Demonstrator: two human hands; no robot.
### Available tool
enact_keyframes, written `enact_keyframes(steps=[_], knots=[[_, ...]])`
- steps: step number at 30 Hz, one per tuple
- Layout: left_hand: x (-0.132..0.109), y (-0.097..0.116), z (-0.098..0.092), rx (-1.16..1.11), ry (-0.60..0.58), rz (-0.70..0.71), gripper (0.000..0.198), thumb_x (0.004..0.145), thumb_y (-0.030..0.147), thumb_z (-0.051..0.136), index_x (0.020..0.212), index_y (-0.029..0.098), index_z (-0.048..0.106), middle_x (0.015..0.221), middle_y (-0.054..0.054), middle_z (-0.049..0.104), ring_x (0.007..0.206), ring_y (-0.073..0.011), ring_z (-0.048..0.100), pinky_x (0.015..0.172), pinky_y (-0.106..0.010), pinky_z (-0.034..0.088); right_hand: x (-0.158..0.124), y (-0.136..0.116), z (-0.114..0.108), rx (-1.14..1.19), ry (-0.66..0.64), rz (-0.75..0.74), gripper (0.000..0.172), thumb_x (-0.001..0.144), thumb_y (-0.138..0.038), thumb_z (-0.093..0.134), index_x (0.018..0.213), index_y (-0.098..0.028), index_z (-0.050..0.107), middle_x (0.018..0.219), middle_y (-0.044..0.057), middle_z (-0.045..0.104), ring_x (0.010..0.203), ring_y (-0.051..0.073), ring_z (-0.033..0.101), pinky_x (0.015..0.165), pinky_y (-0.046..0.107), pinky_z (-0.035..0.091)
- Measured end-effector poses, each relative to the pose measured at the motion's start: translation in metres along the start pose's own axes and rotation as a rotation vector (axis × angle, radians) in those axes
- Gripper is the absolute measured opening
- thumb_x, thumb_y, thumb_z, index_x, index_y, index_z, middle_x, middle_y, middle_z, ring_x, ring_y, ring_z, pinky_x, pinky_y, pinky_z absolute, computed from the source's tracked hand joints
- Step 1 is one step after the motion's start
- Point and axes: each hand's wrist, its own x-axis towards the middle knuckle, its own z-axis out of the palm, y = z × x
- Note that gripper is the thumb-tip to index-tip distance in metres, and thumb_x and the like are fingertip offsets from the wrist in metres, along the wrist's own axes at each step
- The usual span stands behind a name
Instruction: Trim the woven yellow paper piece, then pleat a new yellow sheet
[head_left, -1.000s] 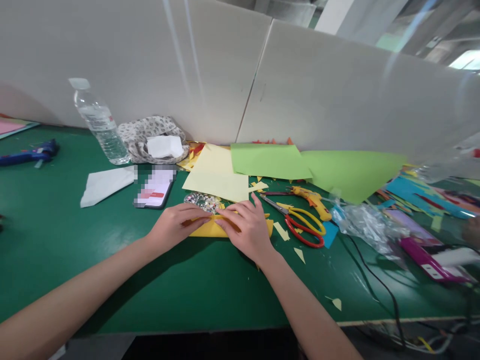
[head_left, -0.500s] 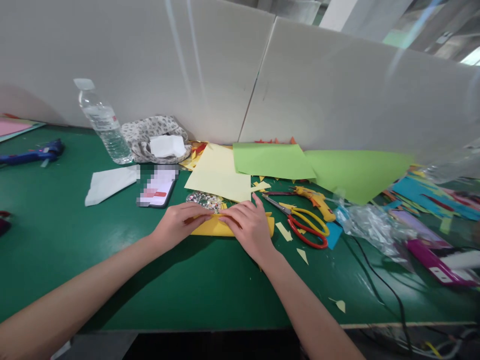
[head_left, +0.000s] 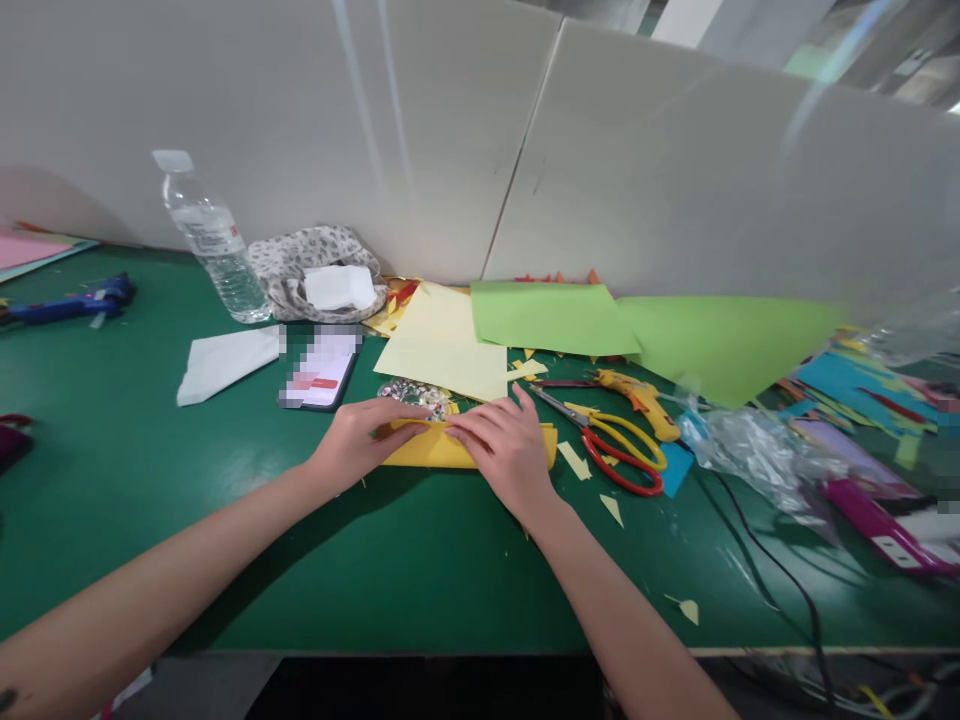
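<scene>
Apparently a craft workshop
Scissors (head_left: pixel 588 424), yellow glue gun (head_left: pixel 639 400), green paper (head_left: pixel 551 318) and paper offcuts (head_left: pixel 574 462) share the worktop (head_left: pixel 442 565).

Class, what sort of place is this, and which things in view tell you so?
Probably a craft workplace: scissors and what looks like a yellow glue gun lie near cut paper scraps on a green table.

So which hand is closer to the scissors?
The right hand: it is on the folded yellow paper, just left of the scissors. The left hand is on the paper's far end, with the right hand in between.
</scene>
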Motion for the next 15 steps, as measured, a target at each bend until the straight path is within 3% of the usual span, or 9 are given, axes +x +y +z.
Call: enact_keyframes(steps=[6,15], knots=[[0.0014,0.0032,-0.0007,-0.061,0.009,-0.217,0.023,0.074,0.031,0.066,0.094,0.020,0.067,0.090,-0.004,0.071,0.081,-0.0158,0.065,0.062,-0.022,0.054,0.0002,0.0013,-0.0003,-0.006,0.028,0.019,0.014,0.085,-0.030,0.055,0.084,-0.024,0.067,0.075,-0.002,0.068,0.076,0.014,0.057,0.100,0.043,0.025],[0.0055,0.0061,0.0018,-0.321,0.047,-0.442,0.019,0.068,0.032,0.070,0.081,0.018,0.069,0.082,-0.004,0.070,0.075,-0.0145,0.064,0.065,-0.024,0.054,0.0001,0.0021,-0.0003,-0.007,0.046,0.039,0.012,0.084,-0.030,0.056,0.084,-0.025,0.067,0.075,-0.003,0.068,0.076,0.015,0.056,0.099,0.043,0.025]])
